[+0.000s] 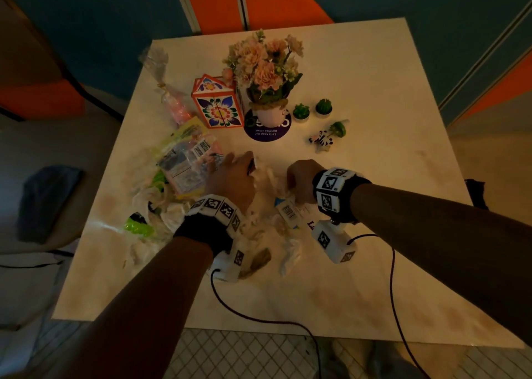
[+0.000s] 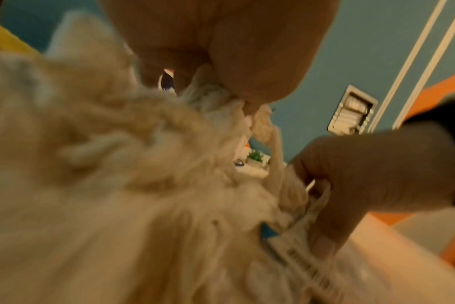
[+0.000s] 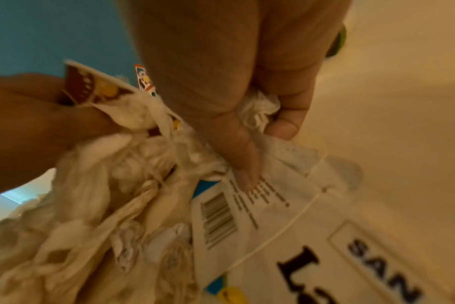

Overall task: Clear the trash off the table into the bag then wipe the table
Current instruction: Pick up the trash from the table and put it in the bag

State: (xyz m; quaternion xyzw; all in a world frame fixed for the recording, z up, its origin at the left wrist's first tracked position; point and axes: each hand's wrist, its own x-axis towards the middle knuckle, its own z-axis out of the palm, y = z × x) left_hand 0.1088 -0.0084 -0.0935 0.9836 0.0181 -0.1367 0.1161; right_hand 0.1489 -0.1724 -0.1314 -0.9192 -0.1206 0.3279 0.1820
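Observation:
A white plastic bag (image 1: 267, 206) with a barcode and black print lies crumpled in the middle of the table (image 1: 374, 263). My left hand (image 1: 230, 174) pinches a brown wrapper (image 3: 91, 86) together with the bag's rim (image 2: 208, 96). My right hand (image 1: 302, 183) grips the opposite rim (image 3: 260, 109), thumb pressed on the printed side (image 3: 273, 216). More trash lies left of the bag: a yellow and pink packet (image 1: 187, 160), a green piece (image 1: 138, 227), white tissues (image 1: 290, 253) and a cellophane wrap (image 1: 175, 105).
Behind the hands stand a floral box (image 1: 217, 105), a flower pot (image 1: 267, 70) on a purple coaster (image 1: 267, 132), two small cactus candles (image 1: 301, 111) and a zebra figure (image 1: 321, 141). A blue cloth (image 1: 49, 200) lies on a chair at left. Cables trail over the front edge.

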